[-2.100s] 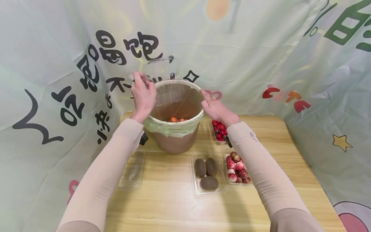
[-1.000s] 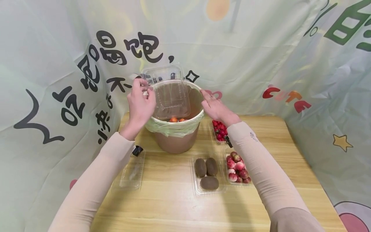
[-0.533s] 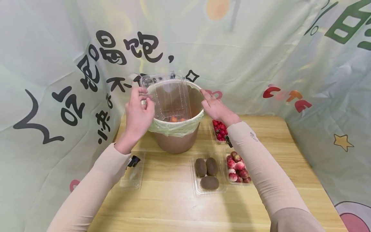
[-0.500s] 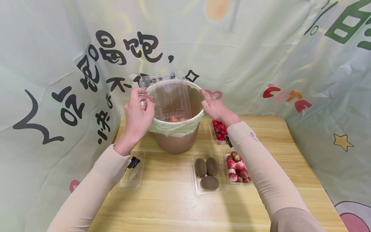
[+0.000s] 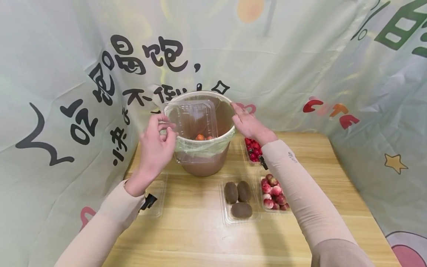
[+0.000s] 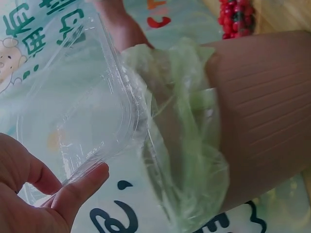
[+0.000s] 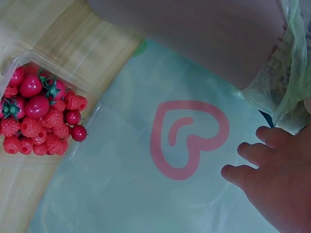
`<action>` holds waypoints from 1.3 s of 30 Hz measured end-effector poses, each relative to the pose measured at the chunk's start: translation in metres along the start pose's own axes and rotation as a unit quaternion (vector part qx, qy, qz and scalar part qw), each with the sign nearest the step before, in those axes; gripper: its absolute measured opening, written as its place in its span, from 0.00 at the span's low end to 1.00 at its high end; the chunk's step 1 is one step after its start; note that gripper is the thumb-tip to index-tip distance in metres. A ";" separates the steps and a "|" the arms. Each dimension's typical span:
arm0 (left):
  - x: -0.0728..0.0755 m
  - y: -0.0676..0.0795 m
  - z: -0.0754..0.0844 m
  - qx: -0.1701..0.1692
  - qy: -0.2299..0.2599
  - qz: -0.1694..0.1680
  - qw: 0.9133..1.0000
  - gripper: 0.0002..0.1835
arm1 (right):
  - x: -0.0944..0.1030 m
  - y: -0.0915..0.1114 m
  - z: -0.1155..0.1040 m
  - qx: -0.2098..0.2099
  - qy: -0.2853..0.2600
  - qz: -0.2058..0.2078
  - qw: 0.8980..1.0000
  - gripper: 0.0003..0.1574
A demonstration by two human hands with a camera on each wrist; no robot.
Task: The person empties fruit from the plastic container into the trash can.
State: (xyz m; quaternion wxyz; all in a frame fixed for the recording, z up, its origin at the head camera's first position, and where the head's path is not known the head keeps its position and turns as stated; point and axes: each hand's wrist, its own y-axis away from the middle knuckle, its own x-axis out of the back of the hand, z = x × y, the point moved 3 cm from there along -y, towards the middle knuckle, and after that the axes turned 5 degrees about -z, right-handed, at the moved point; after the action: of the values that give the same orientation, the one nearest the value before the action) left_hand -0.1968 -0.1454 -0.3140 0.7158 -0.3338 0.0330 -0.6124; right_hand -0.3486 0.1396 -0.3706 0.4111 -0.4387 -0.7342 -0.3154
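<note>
My left hand (image 5: 155, 152) pinches the edge of a clear plastic clamshell box (image 6: 92, 97), thumb and fingertips at its rim. In the head view the see-through box overlaps the front of the brown bin (image 5: 201, 168) and its opening. A light green bag liner (image 6: 187, 126) is folded over the bin's rim. Orange-red round fruits (image 5: 199, 137) show inside the bin. My right hand (image 5: 248, 124) rests at the bin's right rim, its fingers straight and pointing outward in the right wrist view (image 7: 277, 165).
Right of the bin stand a box of raspberries and cherry tomatoes (image 7: 36, 116) and a box of red-and-pale plum-like fruits (image 5: 274, 193). Three kiwis (image 5: 241, 210) lie in an open box in front. Another clear box (image 5: 156, 204) lies left, partly behind my left wrist. Printed cloth walls (image 5: 287, 74) surround the table.
My left hand has come down and toward me, swinging the clear box from above the bin's back rim down to its front. My right hand has stayed at the rim.
</note>
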 end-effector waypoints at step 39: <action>-0.030 0.094 -0.074 -0.046 -0.048 0.001 0.998 0.12 | 0.001 0.001 0.002 -0.010 -0.014 -0.003 1.000 0.45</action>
State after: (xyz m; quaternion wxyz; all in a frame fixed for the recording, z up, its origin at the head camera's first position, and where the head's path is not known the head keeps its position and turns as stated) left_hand -0.1575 -0.1481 -0.4312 0.7015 -0.3951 0.0268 -0.5924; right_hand -0.3485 0.1422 -0.3711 0.3953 -0.4447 -0.7382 -0.3178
